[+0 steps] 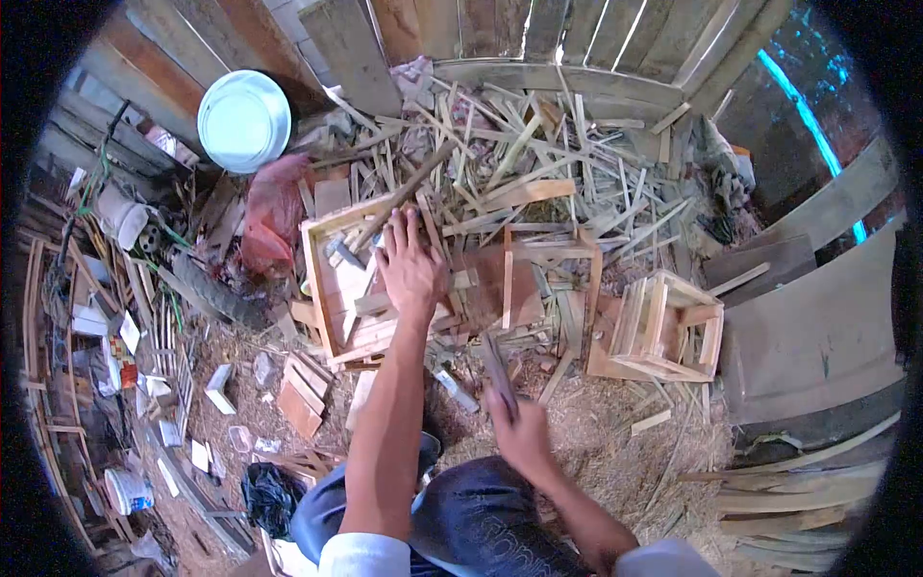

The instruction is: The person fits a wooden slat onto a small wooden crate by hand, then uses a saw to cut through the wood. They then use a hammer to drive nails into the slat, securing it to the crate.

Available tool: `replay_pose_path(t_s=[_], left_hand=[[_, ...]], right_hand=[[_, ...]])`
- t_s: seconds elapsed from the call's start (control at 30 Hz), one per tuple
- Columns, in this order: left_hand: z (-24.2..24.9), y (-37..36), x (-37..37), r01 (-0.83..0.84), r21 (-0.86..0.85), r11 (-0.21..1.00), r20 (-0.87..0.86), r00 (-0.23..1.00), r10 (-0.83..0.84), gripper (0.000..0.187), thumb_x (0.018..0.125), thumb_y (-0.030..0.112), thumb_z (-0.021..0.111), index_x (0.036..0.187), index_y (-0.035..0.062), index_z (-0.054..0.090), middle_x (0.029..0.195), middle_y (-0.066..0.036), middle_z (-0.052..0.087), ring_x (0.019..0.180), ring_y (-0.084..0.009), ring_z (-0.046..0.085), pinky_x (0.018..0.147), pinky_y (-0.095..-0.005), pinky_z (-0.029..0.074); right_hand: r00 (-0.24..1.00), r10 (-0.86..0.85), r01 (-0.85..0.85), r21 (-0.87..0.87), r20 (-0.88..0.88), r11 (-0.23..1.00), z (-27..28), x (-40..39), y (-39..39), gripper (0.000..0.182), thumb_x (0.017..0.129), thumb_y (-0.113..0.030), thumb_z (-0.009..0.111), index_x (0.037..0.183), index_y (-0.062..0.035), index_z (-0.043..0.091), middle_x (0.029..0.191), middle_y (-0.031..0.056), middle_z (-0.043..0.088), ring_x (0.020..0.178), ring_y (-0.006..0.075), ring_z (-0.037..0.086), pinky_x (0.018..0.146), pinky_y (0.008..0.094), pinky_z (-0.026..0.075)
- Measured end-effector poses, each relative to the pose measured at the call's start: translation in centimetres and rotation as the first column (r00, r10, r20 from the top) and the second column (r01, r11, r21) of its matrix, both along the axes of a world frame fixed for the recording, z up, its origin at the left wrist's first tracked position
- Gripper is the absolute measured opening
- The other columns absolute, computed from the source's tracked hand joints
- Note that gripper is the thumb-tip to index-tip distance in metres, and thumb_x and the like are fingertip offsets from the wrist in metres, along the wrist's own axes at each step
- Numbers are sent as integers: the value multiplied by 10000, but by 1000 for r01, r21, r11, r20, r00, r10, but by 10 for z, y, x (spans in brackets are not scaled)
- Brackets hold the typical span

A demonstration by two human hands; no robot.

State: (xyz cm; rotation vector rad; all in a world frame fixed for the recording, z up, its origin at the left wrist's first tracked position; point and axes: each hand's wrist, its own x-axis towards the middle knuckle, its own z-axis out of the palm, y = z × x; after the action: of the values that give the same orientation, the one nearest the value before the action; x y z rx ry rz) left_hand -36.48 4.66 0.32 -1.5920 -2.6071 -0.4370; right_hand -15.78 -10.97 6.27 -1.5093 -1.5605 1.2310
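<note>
My left hand (411, 269) reaches over a shallow wooden tray (317, 288), its fingers stretched out across the tray's right part. Inside the tray lie a grey-headed tool that looks like a hammer (343, 254) and several loose wood pieces. A long stick (423, 178) slants over the tray's far edge, close to my fingertips. Nearer to me, my right hand (524, 438) is wrapped round a dark, narrow, bar-like tool (496, 363) that points up and away; I cannot tell its exact kind. A small grey block (456, 391) lies on the ground between my arms.
Wooden frames (591, 279) (663, 327) stand to the right. Offcuts and thin strips (538, 144) pile up at the back. A white basin (244, 121) leans at the back left, near a red plastic bag (269, 216). Sawdust covers the ground (615, 462). Boards line the right side.
</note>
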Motion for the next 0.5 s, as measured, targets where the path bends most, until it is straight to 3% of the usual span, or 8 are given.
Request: replay_pose_path(t_s=[0.07,0.13,0.17,0.23,0.27,0.33,0.4,0.5], left_hand=[[2,1,-1,4,-2,1000,34,999,-4,658,876,267,472,1496,152,284,1559,-82,256,1400,-265,301,1135,-505,241],[-2,2,-5,32,17,999,11,999,-32,664,875,271,475,1499,153,281,1559,-80,258,1399,-269,301,1127,-513,246],[-3,1,-4,22,0,1000,8,1000,-22,668,872,271,477,1500,157,279,1559,-79,258,1400,-271,298,1126,-517,244],[-9,2,-4,0,24,1000,16,1000,0,677,868,272,482,1504,167,274,1560,-76,255,1402,-275,293,1122,-528,244],[-4,1,-3,-10,-2,1000,13,1000,10,679,865,267,486,1503,168,276,1561,-75,252,1401,-276,293,1125,-521,242],[-3,0,-3,5,-1,1000,-11,1000,-5,685,857,260,490,1501,160,280,1557,-77,262,1397,-278,300,1124,-513,245],[1,-1,-1,6,30,1000,30,1000,-7,684,851,249,494,1495,145,290,1551,-82,275,1392,-279,307,1123,-507,249],[3,-1,-3,33,28,999,20,999,-34,678,848,241,495,1488,134,299,1542,-86,291,1389,-279,312,1121,-512,249]], right_hand=[[999,-11,8,67,39,998,-17,-15,26,435,935,-358,596,739,27,646,494,76,484,493,127,488,475,370,384],[996,9,-2,-78,90,997,-20,-20,33,437,942,-363,583,747,21,656,489,85,487,488,140,510,480,384,393],[992,94,-68,-262,88,963,-1,1,14,348,944,-326,566,919,3,677,672,221,622,661,320,682,577,425,481],[1000,-9,9,9,-26,1000,19,28,-33,381,964,-330,556,863,14,687,524,90,543,508,143,540,489,359,403],[998,-11,18,117,-61,993,5,33,-41,378,967,-330,553,900,21,678,537,104,549,506,145,514,490,347,397],[998,60,-61,-28,-31,998,13,16,-11,389,966,-328,550,863,29,666,531,117,550,499,160,517,488,358,397],[984,95,-81,-92,149,992,-13,-16,38,386,964,-315,554,831,34,650,515,118,526,494,141,502,480,353,390],[996,56,-45,-146,70,988,1,-15,27,380,959,-311,561,862,44,657,518,139,515,514,124,522,489,360,407]])
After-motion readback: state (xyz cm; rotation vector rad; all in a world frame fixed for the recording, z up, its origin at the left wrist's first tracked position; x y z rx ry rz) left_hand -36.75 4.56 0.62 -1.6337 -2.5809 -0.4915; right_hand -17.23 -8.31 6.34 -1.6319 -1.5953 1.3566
